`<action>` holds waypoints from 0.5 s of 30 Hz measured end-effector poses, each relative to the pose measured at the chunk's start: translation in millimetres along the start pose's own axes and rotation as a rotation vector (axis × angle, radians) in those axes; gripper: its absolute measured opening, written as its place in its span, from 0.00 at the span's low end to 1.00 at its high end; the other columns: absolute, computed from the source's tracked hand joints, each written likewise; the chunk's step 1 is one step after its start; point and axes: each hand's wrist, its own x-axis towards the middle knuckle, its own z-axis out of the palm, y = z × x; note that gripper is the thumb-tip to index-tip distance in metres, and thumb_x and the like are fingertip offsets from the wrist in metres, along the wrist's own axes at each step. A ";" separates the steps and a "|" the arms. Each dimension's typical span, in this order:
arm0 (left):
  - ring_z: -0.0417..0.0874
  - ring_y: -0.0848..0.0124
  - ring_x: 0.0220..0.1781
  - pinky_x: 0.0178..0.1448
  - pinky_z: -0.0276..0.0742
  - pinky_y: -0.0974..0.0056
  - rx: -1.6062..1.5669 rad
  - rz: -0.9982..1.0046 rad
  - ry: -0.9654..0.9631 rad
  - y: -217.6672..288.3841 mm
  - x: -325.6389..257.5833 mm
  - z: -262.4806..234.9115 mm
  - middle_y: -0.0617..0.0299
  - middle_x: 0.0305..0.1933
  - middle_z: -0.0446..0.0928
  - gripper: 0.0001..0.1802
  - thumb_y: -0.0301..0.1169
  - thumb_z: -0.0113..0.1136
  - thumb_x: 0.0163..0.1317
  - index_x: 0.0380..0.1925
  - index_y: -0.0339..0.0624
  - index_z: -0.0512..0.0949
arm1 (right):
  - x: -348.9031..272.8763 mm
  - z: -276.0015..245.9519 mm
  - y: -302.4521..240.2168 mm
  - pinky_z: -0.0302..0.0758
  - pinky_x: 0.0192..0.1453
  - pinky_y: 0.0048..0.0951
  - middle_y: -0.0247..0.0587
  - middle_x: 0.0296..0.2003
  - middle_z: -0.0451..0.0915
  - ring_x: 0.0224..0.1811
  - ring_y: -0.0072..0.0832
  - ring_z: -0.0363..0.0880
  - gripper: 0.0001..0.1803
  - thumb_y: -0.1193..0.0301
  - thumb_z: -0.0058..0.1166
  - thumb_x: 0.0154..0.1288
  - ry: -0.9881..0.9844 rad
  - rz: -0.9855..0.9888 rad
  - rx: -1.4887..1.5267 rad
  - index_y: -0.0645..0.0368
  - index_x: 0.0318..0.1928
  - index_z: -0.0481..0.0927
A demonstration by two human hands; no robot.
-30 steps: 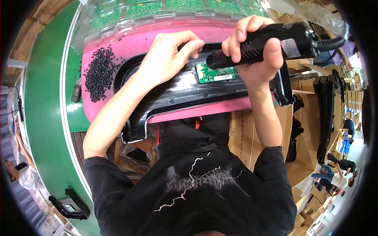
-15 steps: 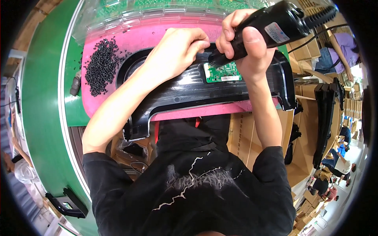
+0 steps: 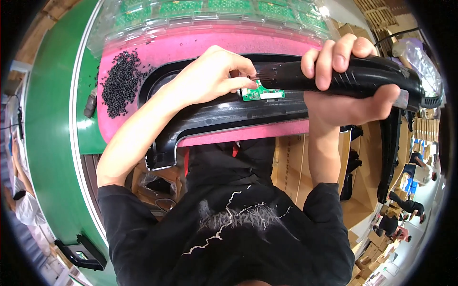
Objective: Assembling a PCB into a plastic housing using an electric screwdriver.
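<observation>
A black electric screwdriver (image 3: 372,78) lies nearly level in my right hand (image 3: 336,107), fingers over its top and thumb along its lower side. Its narrow front end points left, above a small green circuit board (image 3: 272,95). The board sits inside a long black plastic housing (image 3: 229,114) with raised edges. My left hand (image 3: 212,76) reaches in over the housing, thumb and index finger pinched at the screwdriver's tip beside the board's left end. Whatever the pinch holds is too small and covered to make out.
A pink mat (image 3: 248,131) lies under the housing. On its left is a heap of small black screws (image 3: 121,83), with a dark cylindrical piece (image 3: 90,102) beside it. Clear plastic trays (image 3: 210,21) of green boards stand behind. Cardboard boxes and people are at right.
My right hand has swung the screwdriver from a slanted hold to nearly level, lower and farther right. My left fingers have moved down to its tip, and the board has shifted slightly left.
</observation>
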 end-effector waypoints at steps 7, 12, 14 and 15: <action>0.84 0.72 0.27 0.35 0.80 0.68 -0.142 -0.079 -0.067 9.7 0.2 3.3 0.54 0.28 0.83 0.11 0.28 0.63 0.59 0.37 0.29 0.81 | -5.2 -4.8 -12.2 0.66 0.26 0.28 0.33 0.31 0.69 0.18 0.21 0.66 0.39 0.32 0.50 0.57 -0.106 -0.056 0.012 0.58 0.46 0.73; 0.83 0.74 0.26 0.34 0.80 0.70 -0.163 -0.060 -0.059 11.1 -0.6 5.2 0.55 0.28 0.84 0.09 0.27 0.61 0.61 0.36 0.30 0.82 | -7.9 -7.0 -15.8 0.68 0.27 0.29 0.34 0.31 0.70 0.19 0.21 0.66 0.39 0.33 0.51 0.57 -0.137 -0.066 0.022 0.58 0.46 0.73; 0.83 0.75 0.25 0.34 0.80 0.69 -0.171 -0.061 -0.071 6.7 -1.0 4.6 0.56 0.27 0.84 0.09 0.27 0.61 0.61 0.35 0.30 0.83 | -9.0 -7.0 -12.8 0.68 0.27 0.29 0.34 0.31 0.69 0.19 0.21 0.67 0.38 0.34 0.51 0.58 -0.148 -0.045 0.030 0.59 0.46 0.72; 0.83 0.75 0.24 0.33 0.80 0.69 -0.180 -0.060 -0.081 4.8 -1.3 4.7 0.57 0.27 0.84 0.09 0.27 0.61 0.62 0.35 0.31 0.84 | -10.7 -6.3 -10.6 0.68 0.27 0.29 0.34 0.31 0.69 0.19 0.21 0.67 0.38 0.34 0.51 0.58 -0.146 -0.046 0.030 0.59 0.46 0.72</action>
